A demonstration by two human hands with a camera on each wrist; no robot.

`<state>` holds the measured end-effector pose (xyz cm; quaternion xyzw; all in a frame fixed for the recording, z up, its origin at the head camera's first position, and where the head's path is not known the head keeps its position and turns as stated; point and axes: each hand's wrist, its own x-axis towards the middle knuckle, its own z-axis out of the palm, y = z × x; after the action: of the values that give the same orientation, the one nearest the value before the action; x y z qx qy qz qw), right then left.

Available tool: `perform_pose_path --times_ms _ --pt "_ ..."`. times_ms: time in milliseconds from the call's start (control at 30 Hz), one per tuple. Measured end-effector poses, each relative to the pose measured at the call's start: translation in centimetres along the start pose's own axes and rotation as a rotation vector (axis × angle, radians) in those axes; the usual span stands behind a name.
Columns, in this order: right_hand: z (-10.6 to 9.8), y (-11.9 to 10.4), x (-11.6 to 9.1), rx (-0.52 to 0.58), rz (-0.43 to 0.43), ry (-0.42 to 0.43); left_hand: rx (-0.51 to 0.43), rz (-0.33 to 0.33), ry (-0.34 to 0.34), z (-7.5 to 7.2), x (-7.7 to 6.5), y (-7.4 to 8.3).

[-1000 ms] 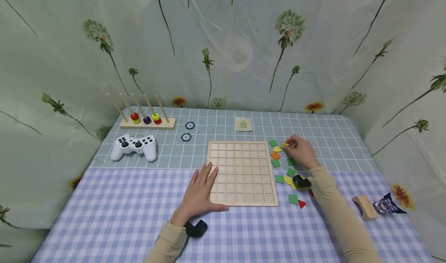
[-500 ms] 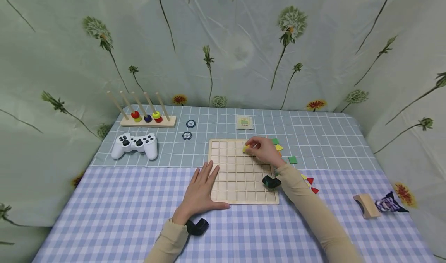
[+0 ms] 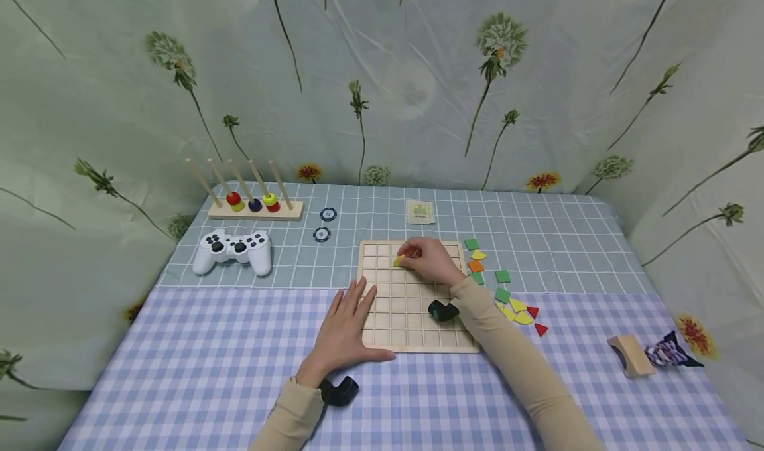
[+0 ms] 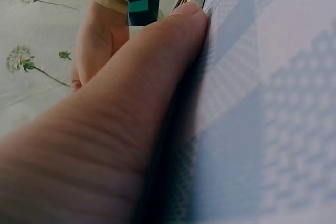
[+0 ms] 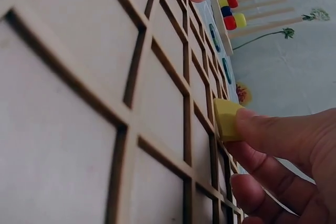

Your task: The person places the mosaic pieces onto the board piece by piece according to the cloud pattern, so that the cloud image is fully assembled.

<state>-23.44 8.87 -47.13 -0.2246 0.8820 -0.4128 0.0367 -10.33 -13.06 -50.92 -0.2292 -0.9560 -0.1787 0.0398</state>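
Note:
My right hand (image 3: pixel 431 260) pinches a yellow quarter-round tile (image 5: pixel 227 120) between thumb and fingers. It holds the tile over the upper part of a wooden grid board (image 3: pixel 390 338), and in the right wrist view the tile's edge meets the thin dividers. My left hand (image 3: pixel 343 331) lies with straight, spread fingers along the board's left edge, its thumb (image 4: pixel 191 17) at the near corner. Right of the board lie loose tiles: green squares (image 3: pixel 503 276), an orange square (image 3: pixel 475 265), yellow rounded pieces (image 3: pixel 524 318) and red triangles (image 3: pixel 540 329). The right forearm partly hides some of them.
Behind the board lies a small pattern card (image 3: pixel 420 211). To the left are a white game controller (image 3: pixel 233 251), two dark chips (image 3: pixel 322 234) and a wooden peg stand (image 3: pixel 256 215) with coloured beads. A wooden arch block (image 3: pixel 633 356) and a purple wrapped packet (image 3: pixel 670 351) lie far right.
My right hand has carried the yellow tile leftward from the loose tiles to over the board's upper cells. The left hand has stayed at the board's edge.

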Motion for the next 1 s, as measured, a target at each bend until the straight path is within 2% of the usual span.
perform_pose_path --times_ms 300,533,700,833,1000 --pt "0.1 -0.2 0.1 -0.038 0.048 -0.035 0.002 0.005 0.011 0.1 -0.1 -0.1" --pt "-0.2 -0.4 -0.1 -0.092 0.044 -0.069 0.003 0.002 0.003 0.0 0.0 0.0" --pt "-0.2 -0.5 -0.1 -0.098 0.064 -0.056 0.005 -0.008 -0.009 0.0 0.0 0.0" --pt "-0.2 -0.1 -0.4 -0.067 0.044 -0.033 0.009 -0.017 -0.016 0.0 0.0 0.1" --pt "-1.4 0.6 -1.3 -0.033 0.031 0.010 0.009 -0.014 -0.015 -0.1 0.0 0.1"
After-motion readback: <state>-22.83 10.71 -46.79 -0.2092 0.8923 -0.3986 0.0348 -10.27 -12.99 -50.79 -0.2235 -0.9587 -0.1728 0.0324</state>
